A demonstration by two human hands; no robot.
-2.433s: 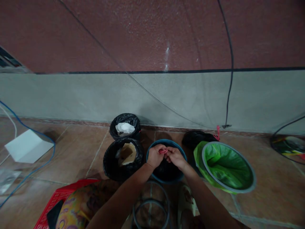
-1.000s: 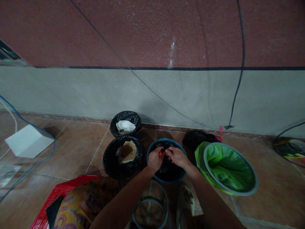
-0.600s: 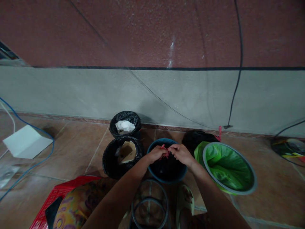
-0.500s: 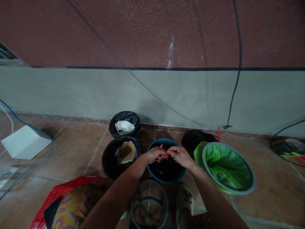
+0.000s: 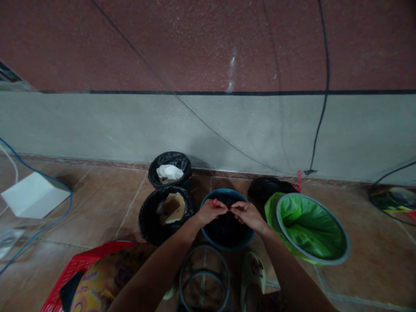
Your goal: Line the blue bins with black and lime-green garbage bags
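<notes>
Left hand and right hand are pinched on a red strip, held over the blue bin; 2 black-lined bins are seen at left, 1 green bag at right.

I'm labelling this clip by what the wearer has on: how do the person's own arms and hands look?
The left hand and right hand are ungloved. The left forearm and right forearm show no sleeves, watch or bracelet. No cables or clear markings show on them; rings are too small to tell.
</notes>
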